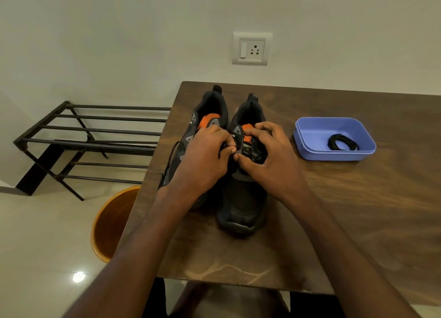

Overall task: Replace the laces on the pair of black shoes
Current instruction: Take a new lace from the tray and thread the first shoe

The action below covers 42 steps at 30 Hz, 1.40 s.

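Currently both the left hand (202, 160) and right hand (269, 158) pinch the lace on the right shoe (243, 198), 2 shoes side by side on the bench (358, 210) for access.

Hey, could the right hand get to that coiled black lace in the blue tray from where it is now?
Probably yes. The coiled lace lies uncovered in the open blue tray, just right of the shoe that the right hand works on, with bare table between. It must first release the shoe.

Left hand (202, 160) and right hand (269, 158) conceal lace area of right shoe (243, 198); grip undeterminable. Left shoe (207, 112) largely covered. Surface (358, 210) cut off at right edge.
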Available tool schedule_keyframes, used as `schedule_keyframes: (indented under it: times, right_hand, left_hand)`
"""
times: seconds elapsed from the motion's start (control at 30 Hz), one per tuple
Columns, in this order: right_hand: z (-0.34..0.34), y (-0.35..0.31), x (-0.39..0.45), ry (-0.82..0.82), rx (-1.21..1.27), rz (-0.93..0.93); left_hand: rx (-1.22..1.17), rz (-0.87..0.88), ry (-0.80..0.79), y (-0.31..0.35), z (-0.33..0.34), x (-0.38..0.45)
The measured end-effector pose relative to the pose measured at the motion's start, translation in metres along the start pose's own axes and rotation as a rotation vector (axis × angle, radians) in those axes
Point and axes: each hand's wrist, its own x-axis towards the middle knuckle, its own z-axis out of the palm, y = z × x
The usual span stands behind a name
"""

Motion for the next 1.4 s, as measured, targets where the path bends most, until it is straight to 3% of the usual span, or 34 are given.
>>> schedule_keyframes:
  times: [0.07, 0.2, 0.27, 0.3, 0.37, 0.43, 0.57, 0.7, 0.8, 0.93, 1.1, 1.23, 1.3, 1.4]
  right_hand:
    - [0.0, -0.001, 0.0, -0.003, -0.001, 0.009]
    - [-0.003, -0.004, -0.001, -0.016, 0.01, 0.036]
    - [-0.002, -0.005, -0.002, -0.022, 0.011, 0.04]
    - [-0.002, -0.005, -0.002, -0.022, 0.01, 0.039]
    - [-0.002, -0.006, -0.002, -0.023, 0.019, 0.046]
    - [-0.002, -0.009, -0.003, 0.005, 0.021, 0.036]
    - [-0.002, -0.025, -0.008, 0.106, -0.11, -0.071]
    - [0.007, -0.041, -0.016, -0.032, -0.301, -0.075]
    - [0.013, -0.051, -0.019, -0.039, -0.351, -0.024]
    - [0.003, -0.055, -0.015, -0.001, -0.097, 0.17]
    - [-0.033, -0.062, -0.009, 0.003, 0.907, 0.518]
    - [-0.068, -0.056, -0.005, 0.084, 1.49, 0.518]
    - [-0.081, -0.053, -0.003, 0.13, 1.518, 0.456]
    - [-0.089, -0.052, -0.006, 0.104, 1.046, 0.311]
  left_hand:
    - [-0.099, -0.026, 0.058, 0.005, -0.004, -0.001]
    - [-0.801, -0.279, 0.367, 0.016, -0.029, 0.008]
    - [-1.007, -0.356, 0.429, 0.011, -0.036, 0.01]
    - [-1.001, -0.371, 0.406, 0.009, -0.036, 0.009]
    - [-0.726, -0.335, 0.3, 0.007, -0.029, 0.003]
    - [-0.399, -0.222, 0.186, 0.005, -0.019, -0.002]
    - [-0.041, -0.002, 0.062, -0.002, -0.012, 0.002]
    - [0.103, -0.001, -0.027, -0.004, -0.014, 0.001]
    - [0.113, -0.05, -0.025, -0.004, -0.015, 0.0]
    - [0.156, -0.067, 0.035, -0.001, -0.017, 0.0]
    - [0.195, -0.16, 0.013, 0.006, -0.027, -0.001]
    - [0.28, -0.247, -0.053, 0.015, -0.029, 0.0]
    - [0.322, -0.26, -0.049, 0.016, -0.029, -0.002]
    - [0.131, -0.164, 0.094, 0.023, -0.034, -0.003]
